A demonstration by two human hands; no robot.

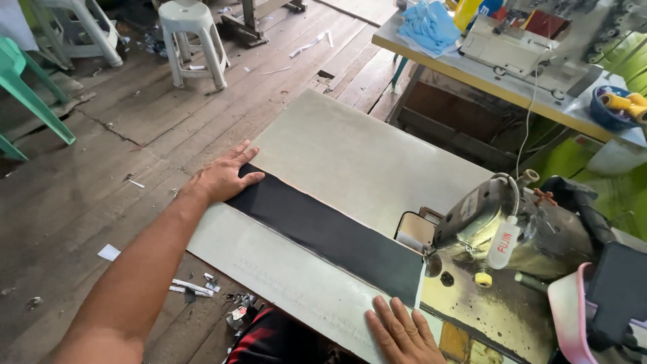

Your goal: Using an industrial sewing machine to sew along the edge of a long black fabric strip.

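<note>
One strip of black fabric [330,236] laid diagonally across the pale worktop [364,158], near end under the head of one sewing machine [512,226]. Left hand [222,176] flat on the far end of the strip, fingers [246,154] spread apart, gripping nothing. Right hand [403,331] flat on the worktop's near edge, just beside the strip's near end, fingers apart, holding nothing. Second sewing machine [515,44] on a separate yellow-edged table [472,77] beyond, with blue cloth [429,25] beside it. Two white plastic stools [194,40] on the plank floor [81,189], one green chair [23,94], scattered offcuts [192,288] below the worktop
</note>
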